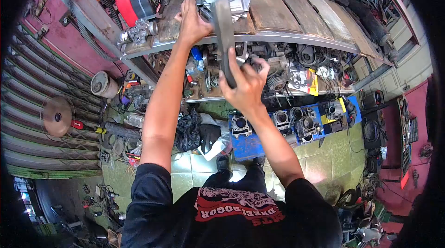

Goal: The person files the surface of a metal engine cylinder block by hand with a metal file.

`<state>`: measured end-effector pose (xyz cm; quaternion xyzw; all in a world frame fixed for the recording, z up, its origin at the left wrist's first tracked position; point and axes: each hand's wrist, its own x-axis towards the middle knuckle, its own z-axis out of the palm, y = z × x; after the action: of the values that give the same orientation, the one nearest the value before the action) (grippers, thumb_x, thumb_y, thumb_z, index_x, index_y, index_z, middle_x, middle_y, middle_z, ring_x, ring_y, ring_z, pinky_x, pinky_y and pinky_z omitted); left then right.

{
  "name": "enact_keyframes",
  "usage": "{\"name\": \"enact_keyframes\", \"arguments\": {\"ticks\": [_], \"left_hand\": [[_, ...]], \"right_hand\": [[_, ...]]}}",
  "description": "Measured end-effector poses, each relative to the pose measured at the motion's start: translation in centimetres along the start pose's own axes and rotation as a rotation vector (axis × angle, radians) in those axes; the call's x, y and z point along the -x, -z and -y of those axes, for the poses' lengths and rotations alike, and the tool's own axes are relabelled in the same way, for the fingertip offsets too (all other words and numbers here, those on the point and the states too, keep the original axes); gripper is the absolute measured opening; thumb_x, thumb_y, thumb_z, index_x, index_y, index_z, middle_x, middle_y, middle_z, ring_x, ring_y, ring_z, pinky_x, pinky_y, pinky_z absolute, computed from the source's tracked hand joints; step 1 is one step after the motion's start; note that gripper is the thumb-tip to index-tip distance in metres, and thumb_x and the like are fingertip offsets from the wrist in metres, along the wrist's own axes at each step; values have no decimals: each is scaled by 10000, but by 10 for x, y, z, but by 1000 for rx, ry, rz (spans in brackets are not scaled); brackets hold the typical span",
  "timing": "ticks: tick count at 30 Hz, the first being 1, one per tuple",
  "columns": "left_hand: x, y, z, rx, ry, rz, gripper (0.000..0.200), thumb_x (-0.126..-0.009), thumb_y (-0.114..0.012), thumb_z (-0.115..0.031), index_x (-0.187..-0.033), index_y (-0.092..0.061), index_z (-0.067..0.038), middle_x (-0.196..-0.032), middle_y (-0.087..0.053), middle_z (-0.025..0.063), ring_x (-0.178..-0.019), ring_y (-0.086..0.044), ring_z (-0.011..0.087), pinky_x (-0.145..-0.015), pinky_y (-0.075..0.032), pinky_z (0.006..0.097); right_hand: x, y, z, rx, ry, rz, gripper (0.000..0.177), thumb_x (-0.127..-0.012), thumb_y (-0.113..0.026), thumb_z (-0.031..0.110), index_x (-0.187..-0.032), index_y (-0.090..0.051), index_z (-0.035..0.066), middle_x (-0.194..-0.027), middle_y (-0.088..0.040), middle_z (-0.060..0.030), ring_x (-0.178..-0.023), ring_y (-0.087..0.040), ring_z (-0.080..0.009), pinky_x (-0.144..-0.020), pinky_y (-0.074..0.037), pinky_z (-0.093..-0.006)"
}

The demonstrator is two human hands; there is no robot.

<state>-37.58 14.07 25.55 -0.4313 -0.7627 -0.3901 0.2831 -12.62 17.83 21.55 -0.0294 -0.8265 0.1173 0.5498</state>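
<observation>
1. Head view: the silver, finned metal engine part [238, 1] sits on the wooden-planked table [273, 12] with a metal front edge, close to that edge and in front of both arms.
2. The left hand [193, 26] is against the part's left side, apparently steadying it. Its fingertips are partly lost against the metal, so whether that grip is clenched or merely resting cannot be told.
3. The right hand [249, 89] has its grip closed around the dark lower end of a long, grey, bar-shaped tool [224, 28]. The tool reaches up across the part's front; blur hides its exact form and whether its tip touches.
4. As to progress, the work on the part looks under way, not finished: one hand attends it while the tool is in use or poised over it.
5. What is done cannot be measured here. The part appears whole, with no piece visibly coming away, and its surface gives no clear sign of a completed step.
6. What is left is equally unclear, though the tool is not laid down and the part is not set aside.
7. Beneath, grey metal cylinder blocks [240, 125] stand on a blue board [252, 149], apart from both hands.
</observation>
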Motion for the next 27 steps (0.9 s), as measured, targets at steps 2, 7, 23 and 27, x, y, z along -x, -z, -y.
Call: {"name": "enact_keyframes", "arguments": {"ticks": [2, 7, 23, 27], "left_hand": [[1, -4, 4, 19, -67, -44, 1080, -571, -919, -284, -1432, -374, 74, -1433, -467, 246, -1384, -400, 415, -1161, -328, 498], [0, 0, -1, 35, -73, -41, 1219, -522, -984, -431, -1440, -365, 78, -1445, -463, 246, -1383, -398, 424, -1161, -340, 483], [-16, -1, -2, 3, -131, -64, 1069, -583, -946, -335, -1444, -413, 9, -1541, -421, 213, -1485, -337, 365, -1109, -282, 596], [-27, 1, -7, -86, -168, 25, 994, -597, -910, -234, -1448, -430, -48, -1543, -434, 163, -1489, -345, 325, -1053, -277, 646]], "right_hand": [[-36, 1, -2, 51, -9, -33, 685, -838, -759, 244, -1474, -565, 82, -642, -646, -50, -602, -621, -221, -984, -386, -485], [-48, -15, -26, 195, -54, -48, 725, -834, -756, 234, -1502, -521, 77, -617, -653, -34, -630, -620, -215, -928, -374, -488], [-31, 2, -32, 131, -133, 43, 676, -864, -737, 222, -1484, -542, 36, -645, -639, -69, -618, -606, -226, -932, -377, -416], [-30, -4, -39, 86, -177, 32, 680, -881, -726, 223, -1496, -518, 22, -670, -675, -77, -635, -625, -229, -941, -364, -413]]}}
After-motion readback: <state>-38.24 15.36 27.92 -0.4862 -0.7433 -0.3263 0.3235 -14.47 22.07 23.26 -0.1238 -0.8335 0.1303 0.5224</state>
